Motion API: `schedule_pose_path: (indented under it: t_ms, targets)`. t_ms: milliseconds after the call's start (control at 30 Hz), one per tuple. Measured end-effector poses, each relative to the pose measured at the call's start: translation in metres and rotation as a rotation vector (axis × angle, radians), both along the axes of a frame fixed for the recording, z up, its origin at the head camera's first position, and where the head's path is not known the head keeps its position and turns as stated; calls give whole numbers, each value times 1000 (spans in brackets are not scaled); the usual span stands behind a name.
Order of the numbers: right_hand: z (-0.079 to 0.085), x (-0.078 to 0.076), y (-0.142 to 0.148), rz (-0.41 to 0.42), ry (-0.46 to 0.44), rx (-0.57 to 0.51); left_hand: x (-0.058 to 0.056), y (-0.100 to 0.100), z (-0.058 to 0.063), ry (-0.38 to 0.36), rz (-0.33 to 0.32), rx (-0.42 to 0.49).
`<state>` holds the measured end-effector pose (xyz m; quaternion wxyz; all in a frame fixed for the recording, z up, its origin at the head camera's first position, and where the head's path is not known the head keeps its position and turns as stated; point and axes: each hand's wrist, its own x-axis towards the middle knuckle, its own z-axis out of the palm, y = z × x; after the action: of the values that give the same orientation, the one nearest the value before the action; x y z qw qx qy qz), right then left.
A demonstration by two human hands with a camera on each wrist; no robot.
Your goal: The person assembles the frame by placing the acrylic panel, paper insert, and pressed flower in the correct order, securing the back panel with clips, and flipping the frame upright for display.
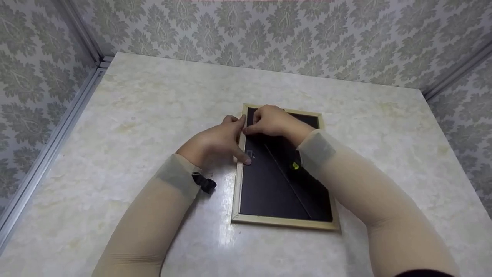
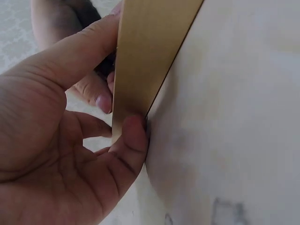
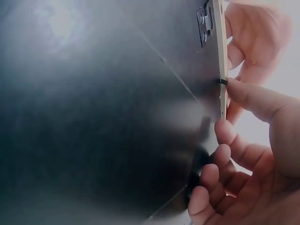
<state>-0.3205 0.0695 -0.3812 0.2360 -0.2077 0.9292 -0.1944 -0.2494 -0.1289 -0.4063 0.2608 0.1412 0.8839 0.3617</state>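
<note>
Picture frame [image 1: 269,188], back up on the tabletop [image 1: 153,115].
Probably light and stiff; best held by its wood sides [image 1: 236,184]. The left hand [image 1: 221,140] pinches one side; the right hand [image 1: 271,121] has its thumb on a black tab [image 3: 223,82]; can't tell if pinching.

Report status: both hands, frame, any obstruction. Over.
Left hand gripping frame at left side; right hand touching small black tab there. Frame on table, black backing up. No obstruction seen.

One frame [image 1: 284,221], one black backing [image 1: 265,188], one visible metal hanger [image 3: 205,24], two sleeves [image 1: 142,219] [image 1: 369,192], one table [image 1: 184,86]
</note>
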Motion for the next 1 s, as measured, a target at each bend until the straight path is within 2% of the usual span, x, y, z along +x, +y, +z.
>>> schedule_pose_path:
  t_ms: [167, 600, 1000]
  targets:
    - [-4, -2, 3, 5, -35, -33, -1, -1, 0, -6, -8, -1]
    - [-10, 0, 6, 15, -21, -55, 1, 0, 2, -7, 7, -2]
    - [-6, -2, 9, 44, -30, -69, -1, -1, 1, -26, 2, 30]
